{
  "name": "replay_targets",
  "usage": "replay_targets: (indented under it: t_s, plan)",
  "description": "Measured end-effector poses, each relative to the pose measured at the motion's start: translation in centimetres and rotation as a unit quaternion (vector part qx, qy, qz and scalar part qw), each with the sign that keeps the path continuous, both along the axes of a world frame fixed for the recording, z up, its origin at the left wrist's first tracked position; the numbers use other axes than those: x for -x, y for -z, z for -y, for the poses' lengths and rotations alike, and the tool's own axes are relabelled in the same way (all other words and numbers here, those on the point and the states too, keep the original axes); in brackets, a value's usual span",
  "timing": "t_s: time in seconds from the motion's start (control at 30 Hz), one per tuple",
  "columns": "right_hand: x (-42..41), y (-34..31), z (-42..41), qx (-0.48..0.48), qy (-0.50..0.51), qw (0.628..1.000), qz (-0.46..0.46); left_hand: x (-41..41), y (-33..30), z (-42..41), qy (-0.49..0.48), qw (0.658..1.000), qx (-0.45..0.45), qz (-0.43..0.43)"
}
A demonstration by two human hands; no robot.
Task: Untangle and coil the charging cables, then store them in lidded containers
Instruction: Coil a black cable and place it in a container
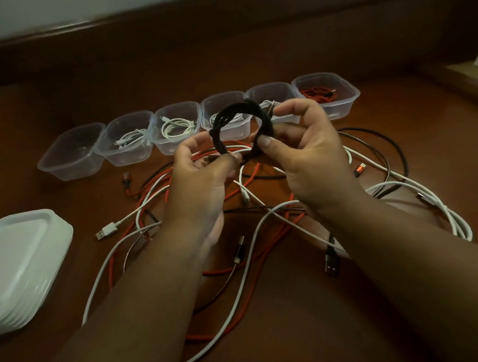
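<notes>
Both hands hold a coiled black cable (239, 125) above the brown counter (404, 296), in front of a row of clear plastic containers. The left hand (201, 180) pinches the lower left of the coil between thumb and fingers, while the right hand (308, 149) grips its right side, thumb pressed on the black loops and fingers curled behind them.

Six open containers stand side by side along the far part of the counter. The leftmost container (71, 153) looks bare inside. The next two (125, 139) (175, 127) each hold a coiled white cable; the fourth (224, 112) and fifth (272, 101) sit partly behind the coil and hands, with white cable showing inside. The rightmost container (328, 93) holds a coiled red cable (317, 93).

Beneath the hands lies a loose tangle of white, red and black cables (262, 215) spread over the counter, with USB plugs poking out at several places. A stack of white lids (20, 264) rests at the left edge, well apart from the containers.
</notes>
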State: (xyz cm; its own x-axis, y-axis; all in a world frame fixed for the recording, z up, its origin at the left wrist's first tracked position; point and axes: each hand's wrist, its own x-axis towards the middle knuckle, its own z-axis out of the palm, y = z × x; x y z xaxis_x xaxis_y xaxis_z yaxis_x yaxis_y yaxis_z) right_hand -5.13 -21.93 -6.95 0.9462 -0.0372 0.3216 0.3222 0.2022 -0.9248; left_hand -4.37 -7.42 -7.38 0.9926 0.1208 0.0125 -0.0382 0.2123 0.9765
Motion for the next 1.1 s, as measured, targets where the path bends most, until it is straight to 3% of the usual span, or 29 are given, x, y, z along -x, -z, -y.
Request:
replay_targets:
  t_s: [0.17, 0.27, 0.4, 0.47, 0.57, 0.63, 0.7, 0.87, 1.1]
  plan:
    - [-0.1, 0.6, -0.8, -0.078, -0.019, 0.993, -0.081, 0.1, 0.0, 0.1, -0.013, 0.998, -0.02, 0.061]
    - [-0.5, 0.6, -0.7, -0.079, -0.022, 0.992, -0.098, 0.2, 0.1, -0.2, -0.005, 0.987, -0.111, 0.114]
    - [-0.7, 0.6, -0.3, -0.083, -0.019, 0.99, -0.112, 0.6, 0.4, -0.1, -0.012, 0.947, -0.257, 0.191]
    - [-0.7, 0.5, -0.2, -0.11, -0.019, 0.987, -0.119, 0.7, 0.4, 0.3, -0.033, 0.966, -0.198, 0.16]
    - [-0.4, 0.6, -0.4, -0.136, -0.013, 0.983, -0.121, 0.9, 0.1, 1.3, -0.036, 0.998, -0.046, 0.034]
    - [-0.2, 0.8, -0.6, -0.128, -0.008, 0.985, -0.118, 1.1, 0.0, 1.6, -0.024, 0.998, 0.041, -0.049]
    - [-0.2, 0.9, -0.7, -0.097, 0.001, 0.99, -0.106, 0.9, -0.2, 1.2, -0.005, 0.995, 0.062, -0.074]
    - [-0.6, 0.7, -0.1, -0.049, 0.033, 0.996, -0.071, 0.7, 0.0, 0.6, 0.064, 0.994, -0.061, -0.057]
    - [-1.5, 0.6, 0.4, -0.012, 0.019, 0.993, -0.114, 0.3, 0.0, -0.4, 0.061, 0.964, -0.254, 0.038]
